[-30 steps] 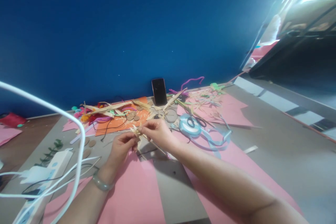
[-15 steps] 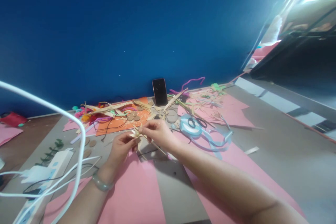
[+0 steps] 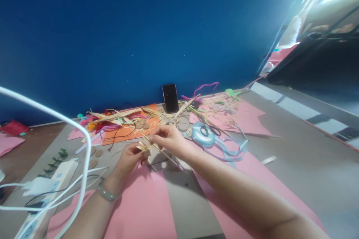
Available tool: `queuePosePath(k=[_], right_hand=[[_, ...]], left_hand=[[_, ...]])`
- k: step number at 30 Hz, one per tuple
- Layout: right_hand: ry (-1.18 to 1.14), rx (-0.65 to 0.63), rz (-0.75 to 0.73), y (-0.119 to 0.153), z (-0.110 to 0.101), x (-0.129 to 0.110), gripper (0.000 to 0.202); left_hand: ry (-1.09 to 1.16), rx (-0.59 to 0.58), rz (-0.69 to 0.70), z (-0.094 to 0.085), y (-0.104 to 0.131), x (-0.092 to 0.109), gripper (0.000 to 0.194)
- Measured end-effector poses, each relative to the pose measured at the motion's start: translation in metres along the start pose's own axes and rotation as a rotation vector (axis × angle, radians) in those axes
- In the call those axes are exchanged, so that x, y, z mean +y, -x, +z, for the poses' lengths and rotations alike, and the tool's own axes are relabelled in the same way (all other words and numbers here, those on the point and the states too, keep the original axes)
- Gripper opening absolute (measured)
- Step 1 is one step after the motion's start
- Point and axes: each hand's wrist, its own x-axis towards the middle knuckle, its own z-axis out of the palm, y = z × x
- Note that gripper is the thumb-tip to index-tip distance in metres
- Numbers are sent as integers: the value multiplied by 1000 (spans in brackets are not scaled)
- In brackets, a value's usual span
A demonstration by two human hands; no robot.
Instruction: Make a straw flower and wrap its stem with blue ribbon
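Note:
My left hand (image 3: 131, 158), with a bracelet on its wrist, pinches a pale flower-like piece of dried husk (image 3: 144, 145) between thumb and fingers. Close beside it, my right hand (image 3: 169, 141) has thumb and forefinger pressed together on a thin stick (image 3: 168, 158). The stick slants from the husk down to the right, and its lower end looks pinkish. Both hands are over the table, above the top edge of a pink paper sheet (image 3: 140, 201). The right fingertips partly hide where stick and husk meet.
Behind the hands lie husk strips (image 3: 120, 114) and wooden discs on orange paper (image 3: 112, 134). A phone (image 3: 170, 98) leans on the blue wall. Blue ribbon (image 3: 203, 136) and scissors (image 3: 211, 130) lie to the right. A power strip (image 3: 60, 177) with white cables (image 3: 86, 157) is left.
The right fingers have shifted slightly up and right, showing more of the husk piece and stick. The left hand has barely moved.

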Motion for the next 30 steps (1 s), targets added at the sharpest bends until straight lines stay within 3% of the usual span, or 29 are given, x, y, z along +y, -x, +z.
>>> queuePosePath(k=[15, 23, 30], right_hand=[[52, 25, -54, 0, -7, -8, 23], [123, -161, 16, -4, -9, 1, 27], [167, -211, -63, 0, -6, 1, 23]], left_hand=[[9, 43, 29, 1, -1, 2, 33], [-29, 31, 42, -4, -3, -3, 34], [-102, -16, 19, -6, 0, -2, 29]])
